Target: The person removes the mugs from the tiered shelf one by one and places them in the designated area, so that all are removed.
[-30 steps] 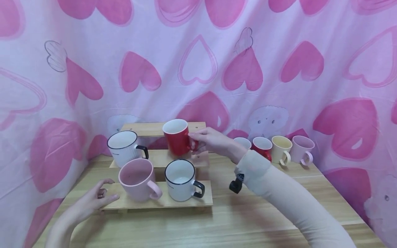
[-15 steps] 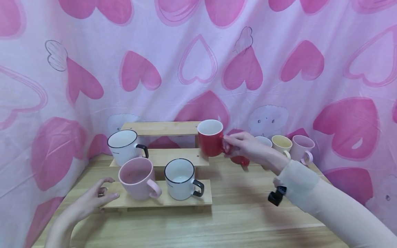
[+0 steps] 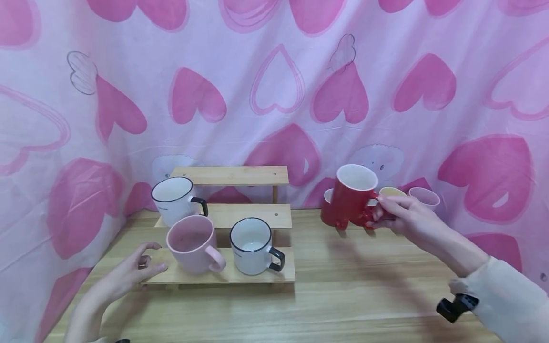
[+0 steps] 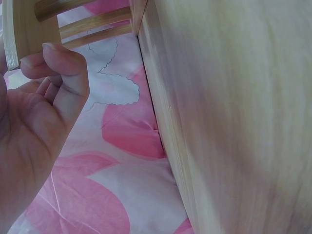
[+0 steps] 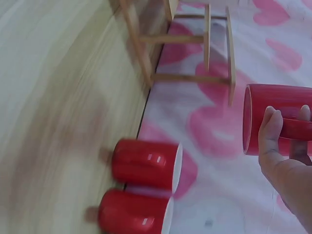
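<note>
My right hand grips a red mug by its handle and holds it upright in the air. In the right wrist view the same red mug hangs well off the table, with my fingers round the handle. At the left, my left hand holds the end of the lowest board of a tiered wooden rack. Its curled fingers meet the board's end in the left wrist view. Near that hand a pink mug and a white mug with black rim stand on the lowest board.
Another black-rimmed white mug stands on the middle board. Two red mugs stand on the table behind the held one. Right of them, partly hidden, are a yellow mug and another pink mug. A heart-patterned curtain hangs behind.
My right hand has carried the red mug from above the rack's middle board rightward, to in front of the standing red mugs. My left hand stays at the rack's end.
</note>
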The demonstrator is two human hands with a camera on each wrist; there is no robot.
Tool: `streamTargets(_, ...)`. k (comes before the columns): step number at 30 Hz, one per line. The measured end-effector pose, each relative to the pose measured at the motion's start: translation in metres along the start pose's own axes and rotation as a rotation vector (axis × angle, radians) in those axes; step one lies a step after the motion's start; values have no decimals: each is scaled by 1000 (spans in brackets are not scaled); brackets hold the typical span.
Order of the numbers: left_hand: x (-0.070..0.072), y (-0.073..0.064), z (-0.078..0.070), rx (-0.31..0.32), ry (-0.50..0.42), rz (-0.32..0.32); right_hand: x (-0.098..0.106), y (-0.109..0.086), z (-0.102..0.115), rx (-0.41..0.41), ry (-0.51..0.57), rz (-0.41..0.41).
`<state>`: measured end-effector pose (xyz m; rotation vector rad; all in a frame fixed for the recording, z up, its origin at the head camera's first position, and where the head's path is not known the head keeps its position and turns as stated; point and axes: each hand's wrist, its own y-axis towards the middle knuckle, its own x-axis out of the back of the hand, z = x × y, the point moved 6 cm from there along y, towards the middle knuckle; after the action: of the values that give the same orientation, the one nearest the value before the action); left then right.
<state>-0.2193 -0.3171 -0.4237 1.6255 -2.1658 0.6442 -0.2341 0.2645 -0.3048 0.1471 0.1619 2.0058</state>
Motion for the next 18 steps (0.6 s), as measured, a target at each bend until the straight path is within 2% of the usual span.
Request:
streamTargets(10, 1, 0, -2, -1, -22, 0, 75, -59, -10, 64, 130, -79)
streamTargets(15, 0, 2, -4, -9, -11, -4, 110, -88, -22, 121, 277, -67)
streamTargets(18, -1, 2, -4, -2, -1, -4, 127, -101, -32, 140, 286, -75)
